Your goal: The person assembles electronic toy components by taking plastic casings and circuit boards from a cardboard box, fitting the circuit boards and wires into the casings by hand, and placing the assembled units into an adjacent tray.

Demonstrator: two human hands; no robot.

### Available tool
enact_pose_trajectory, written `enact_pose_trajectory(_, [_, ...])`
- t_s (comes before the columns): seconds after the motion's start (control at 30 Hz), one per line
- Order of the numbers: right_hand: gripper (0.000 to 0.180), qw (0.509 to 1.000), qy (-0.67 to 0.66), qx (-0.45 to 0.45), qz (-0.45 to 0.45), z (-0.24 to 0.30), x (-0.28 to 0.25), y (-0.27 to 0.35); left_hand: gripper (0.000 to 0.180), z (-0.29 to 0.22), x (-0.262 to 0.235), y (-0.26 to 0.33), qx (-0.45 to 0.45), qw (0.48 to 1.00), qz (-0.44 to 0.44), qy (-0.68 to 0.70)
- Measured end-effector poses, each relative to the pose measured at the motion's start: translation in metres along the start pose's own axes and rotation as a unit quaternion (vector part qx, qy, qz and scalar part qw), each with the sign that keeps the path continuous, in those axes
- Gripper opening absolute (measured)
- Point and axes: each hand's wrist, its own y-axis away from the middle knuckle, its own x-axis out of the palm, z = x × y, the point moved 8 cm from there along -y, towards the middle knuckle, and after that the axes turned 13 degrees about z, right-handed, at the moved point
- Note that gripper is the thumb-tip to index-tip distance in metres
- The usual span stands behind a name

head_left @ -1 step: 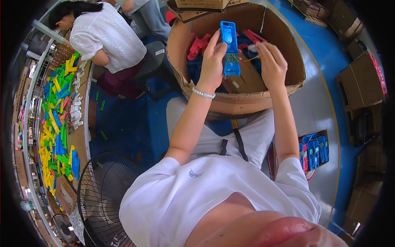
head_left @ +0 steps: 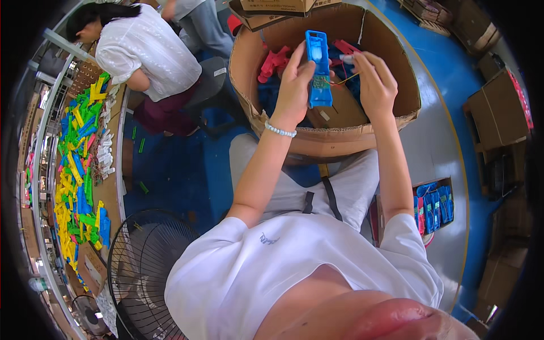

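My left hand (head_left: 294,85) is closed round a long blue plastic housing (head_left: 321,99), held nearly upright over a big cardboard box. A small green circuit board (head_left: 320,82) sits in its lower half, and something whitish lies in the hollow near its top. Thin yellow and red wires (head_left: 343,81) run from the board toward my right hand (head_left: 377,82). Between the bent fingertips of that hand is a small white part (head_left: 347,58); its exact kind is too small to make out.
The cardboard box (head_left: 334,139) holds pink and blue plastic pieces. Left, a bench carries a heap of coloured plastic parts (head_left: 73,187); a co-worker (head_left: 150,54) sits beside it. A black fan (head_left: 150,266) stands near my left arm. Blue housings (head_left: 436,209) fill a carton at my right.
The blue housing has shifted slightly right and down with my left hand. The white part at my right fingertips has moved a little up and left, and the wires hang differently.
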Motion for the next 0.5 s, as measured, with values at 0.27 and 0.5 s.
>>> enact_pose_trajectory(0.27, [0.031,0.997,-0.074,-0.035,0.010,-0.002,0.010,-0.030,0.057,0.004,0.030,0.024,-0.045,0.997,0.052,0.019])
enact_pose_trajectory(0.5, [0.032,0.993,-0.001,-0.117,0.032,0.011,0.011,-0.031,0.054,0.004,0.031,0.034,-0.044,0.997,0.054,0.040])
